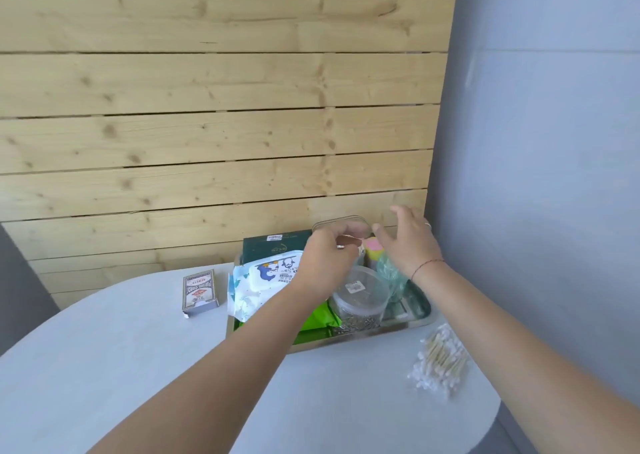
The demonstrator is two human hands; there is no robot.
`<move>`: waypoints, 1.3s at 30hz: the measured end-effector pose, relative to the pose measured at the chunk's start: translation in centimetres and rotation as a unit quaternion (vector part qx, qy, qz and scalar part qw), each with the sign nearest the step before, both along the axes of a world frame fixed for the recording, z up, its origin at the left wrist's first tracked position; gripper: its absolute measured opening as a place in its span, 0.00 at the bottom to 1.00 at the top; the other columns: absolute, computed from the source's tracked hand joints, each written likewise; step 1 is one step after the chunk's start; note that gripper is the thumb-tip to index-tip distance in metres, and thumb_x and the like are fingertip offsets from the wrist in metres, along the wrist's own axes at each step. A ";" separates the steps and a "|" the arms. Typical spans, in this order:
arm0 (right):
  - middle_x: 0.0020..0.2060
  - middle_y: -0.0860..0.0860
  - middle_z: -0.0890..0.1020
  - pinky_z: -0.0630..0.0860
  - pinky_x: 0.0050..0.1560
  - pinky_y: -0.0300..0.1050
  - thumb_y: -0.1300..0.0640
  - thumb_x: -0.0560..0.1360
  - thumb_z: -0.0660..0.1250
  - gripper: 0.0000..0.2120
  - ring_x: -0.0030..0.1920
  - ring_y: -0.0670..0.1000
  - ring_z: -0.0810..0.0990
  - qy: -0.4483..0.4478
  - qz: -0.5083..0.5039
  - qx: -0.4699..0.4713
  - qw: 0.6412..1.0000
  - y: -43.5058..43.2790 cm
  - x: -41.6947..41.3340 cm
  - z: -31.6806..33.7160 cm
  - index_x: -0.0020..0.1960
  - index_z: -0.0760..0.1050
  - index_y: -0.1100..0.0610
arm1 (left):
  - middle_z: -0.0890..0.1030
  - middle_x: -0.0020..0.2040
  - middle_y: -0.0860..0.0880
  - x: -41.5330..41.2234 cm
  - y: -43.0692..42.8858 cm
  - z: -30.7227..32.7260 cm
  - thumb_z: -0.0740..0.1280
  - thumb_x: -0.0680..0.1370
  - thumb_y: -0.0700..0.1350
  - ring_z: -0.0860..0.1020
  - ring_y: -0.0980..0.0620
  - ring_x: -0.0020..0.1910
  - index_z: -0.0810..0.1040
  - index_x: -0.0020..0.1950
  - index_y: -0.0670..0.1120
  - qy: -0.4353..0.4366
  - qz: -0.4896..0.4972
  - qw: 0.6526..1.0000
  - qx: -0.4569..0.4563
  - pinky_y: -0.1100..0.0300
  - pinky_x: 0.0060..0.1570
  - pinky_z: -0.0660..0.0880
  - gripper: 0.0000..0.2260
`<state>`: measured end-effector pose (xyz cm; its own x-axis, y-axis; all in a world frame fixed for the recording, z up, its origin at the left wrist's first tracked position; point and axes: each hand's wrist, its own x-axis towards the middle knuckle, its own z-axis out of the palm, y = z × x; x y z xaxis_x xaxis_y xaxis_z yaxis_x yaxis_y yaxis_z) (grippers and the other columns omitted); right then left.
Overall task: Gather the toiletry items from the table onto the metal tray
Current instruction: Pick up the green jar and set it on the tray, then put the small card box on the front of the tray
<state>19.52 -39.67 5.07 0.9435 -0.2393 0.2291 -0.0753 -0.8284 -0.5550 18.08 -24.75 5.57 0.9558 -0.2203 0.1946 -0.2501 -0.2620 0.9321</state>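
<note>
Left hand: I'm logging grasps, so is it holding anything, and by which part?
The left hand seems to pinch something small at its fingertips above the metal tray; motion blur hides what it is and where it is gripped.

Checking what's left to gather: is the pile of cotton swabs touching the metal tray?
Apart. The head view shows bare table between the cotton swabs and the metal tray rim.

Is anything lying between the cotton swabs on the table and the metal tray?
Nothing visible. The cotton swabs lie on bare table just off the tray's near right corner. Both hands, left and right, are over the tray's far end, away from that path.
</note>
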 end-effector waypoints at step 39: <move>0.65 0.52 0.69 0.67 0.62 0.42 0.69 0.70 0.59 0.29 0.66 0.55 0.65 -0.039 0.327 -0.021 0.944 28.4 -6.7 -6.6 0.70 0.64 0.55 | 0.81 0.46 0.44 -4.1 28.7 -9.0 0.65 0.79 0.46 0.77 0.49 0.44 0.79 0.55 0.39 0.236 0.094 0.965 -0.066 0.61 0.49 0.78 0.12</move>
<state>12.82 -11.27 -1.56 0.8661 0.3996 0.3003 0.4998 -0.7043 -0.5041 13.96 4.00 -3.40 0.9654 -0.0378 -0.2578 0.2509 -0.1317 0.9590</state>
